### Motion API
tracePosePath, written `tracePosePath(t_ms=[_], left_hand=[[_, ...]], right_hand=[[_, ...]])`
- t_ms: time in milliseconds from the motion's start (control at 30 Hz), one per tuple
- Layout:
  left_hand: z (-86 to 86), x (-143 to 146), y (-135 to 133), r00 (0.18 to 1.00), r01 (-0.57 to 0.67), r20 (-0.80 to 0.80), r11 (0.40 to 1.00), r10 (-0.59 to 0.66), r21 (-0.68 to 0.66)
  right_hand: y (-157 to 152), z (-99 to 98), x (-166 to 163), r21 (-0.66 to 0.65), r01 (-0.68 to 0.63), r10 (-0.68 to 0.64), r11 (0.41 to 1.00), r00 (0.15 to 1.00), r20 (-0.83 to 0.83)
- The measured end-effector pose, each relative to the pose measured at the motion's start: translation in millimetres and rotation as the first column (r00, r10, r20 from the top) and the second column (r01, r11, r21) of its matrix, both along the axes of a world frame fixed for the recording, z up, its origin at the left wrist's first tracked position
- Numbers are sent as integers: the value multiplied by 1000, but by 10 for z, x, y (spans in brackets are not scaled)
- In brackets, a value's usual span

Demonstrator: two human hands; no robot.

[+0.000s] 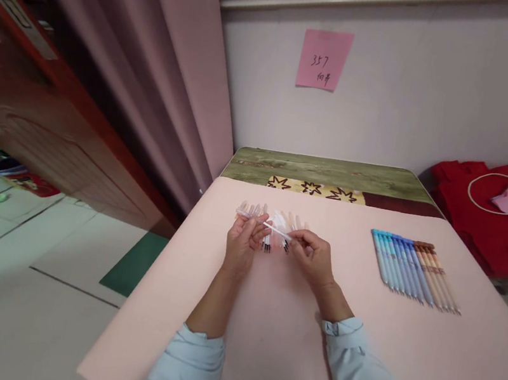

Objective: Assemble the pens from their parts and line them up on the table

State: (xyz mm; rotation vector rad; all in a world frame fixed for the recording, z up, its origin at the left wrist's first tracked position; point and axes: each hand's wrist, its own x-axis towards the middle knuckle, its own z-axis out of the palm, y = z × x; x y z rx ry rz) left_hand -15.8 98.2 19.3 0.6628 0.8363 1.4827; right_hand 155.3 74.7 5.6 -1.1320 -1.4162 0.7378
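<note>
Both my hands are over the middle of the table, with a thin white pen refill (277,230) stretched between them. My left hand (240,245) is closed around a clear pen barrel (244,213), and the refill's left end meets it at the fingers. Whether the refill is inside the barrel I cannot tell. The fingertips of my right hand (315,259) pinch the refill's other end. Behind and under the hands lie several clear pen parts (258,208) and white refills with dark tips (266,244), partly hidden by my fingers.
On the right, a row of pens (408,269) runs from light blue to brown. The pink table cover (286,349) leaves a green wood-patterned strip (329,171) showing at the back. A red cloth (460,197) sits beyond the right edge; a curtain (181,43) and wooden door (53,120) stand left.
</note>
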Motion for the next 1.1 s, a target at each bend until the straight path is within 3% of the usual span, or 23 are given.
tracePosePath(t_ms=[300, 667, 1100], left_hand=[[2, 39, -35, 996, 49, -78, 998, -46, 28], [-5, 100, -57, 994, 97, -49, 995, -96, 23], [-4, 101, -54, 991, 123, -54, 992, -121, 38]], right_hand=[[12, -36, -24, 24, 20, -21, 1000, 999, 36], [34, -79, -159, -5, 102, -102, 995, 985, -138], [24, -78, -181, 4, 133, -132, 991, 987, -91]])
